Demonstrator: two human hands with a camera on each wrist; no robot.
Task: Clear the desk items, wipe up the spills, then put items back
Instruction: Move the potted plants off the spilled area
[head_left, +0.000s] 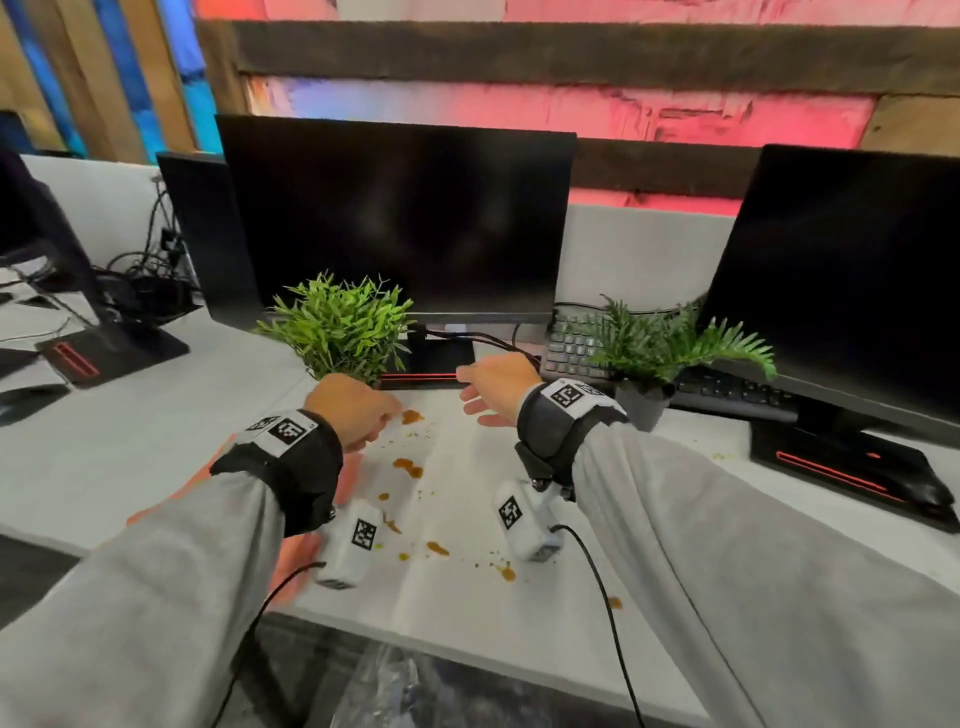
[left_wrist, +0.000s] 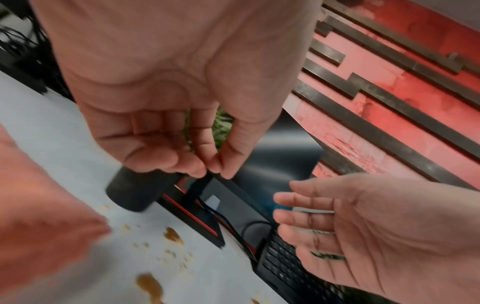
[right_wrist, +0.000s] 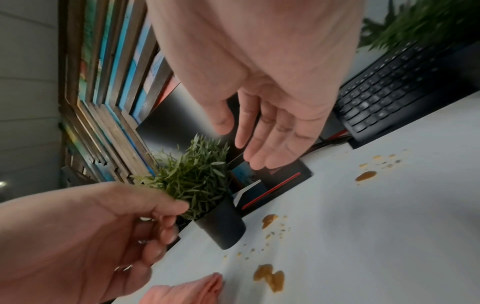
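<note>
Brown spills (head_left: 408, 467) and crumbs dot the white desk (head_left: 130, 447) between my arms. My left hand (head_left: 374, 431) hovers just in front of the small plant in a black pot (right_wrist: 223, 224). Its fingers are curled against the thumb and nothing shows in them in the left wrist view. My right hand (head_left: 478, 400) floats open, palm left, near the monitor base (head_left: 431, 374). A pink cloth (head_left: 296, 556) lies on the desk under my left forearm. A second potted plant (head_left: 665, 343) stands by the black keyboard (head_left: 727, 387).
A dark monitor (head_left: 395, 218) stands behind the left plant and another (head_left: 852, 270) at the right. Cables trail behind the base. More screens and tangled cables sit at the far left. The desk's front edge runs just below my forearms.
</note>
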